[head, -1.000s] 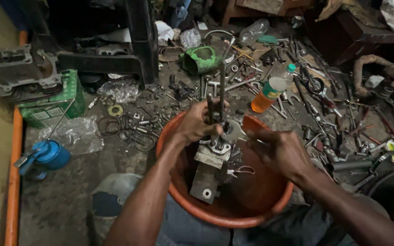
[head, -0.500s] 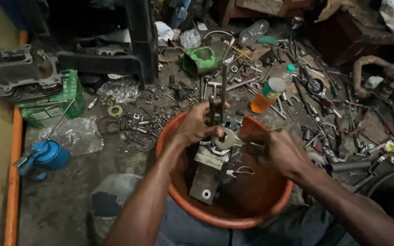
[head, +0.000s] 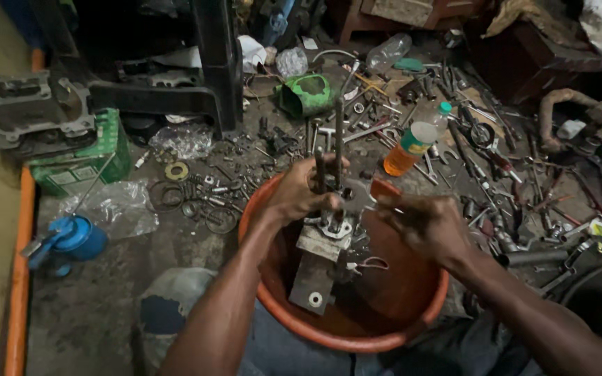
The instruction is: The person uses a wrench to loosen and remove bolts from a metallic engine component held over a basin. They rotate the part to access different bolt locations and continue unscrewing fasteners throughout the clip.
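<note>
An orange basin [head: 294,324] holds a grimy metal part [head: 322,268] with long studs [head: 338,150] rising from it. Above the basin, the left hand [head: 301,193] grips the studs, and the right hand [head: 423,224] holds a spanner [head: 357,197] against them. Beyond the basin lie an orange bottle [head: 407,150] and a green can [head: 306,93].

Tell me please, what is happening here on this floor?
A person sits over an orange basin and works on a greasy metal assembly that stands in it. The left hand grips its upright rods. The right hand holds a flat metal piece against them. Around the basin lie loose tools, rings, an orange bottle and a blue oil can.
</note>
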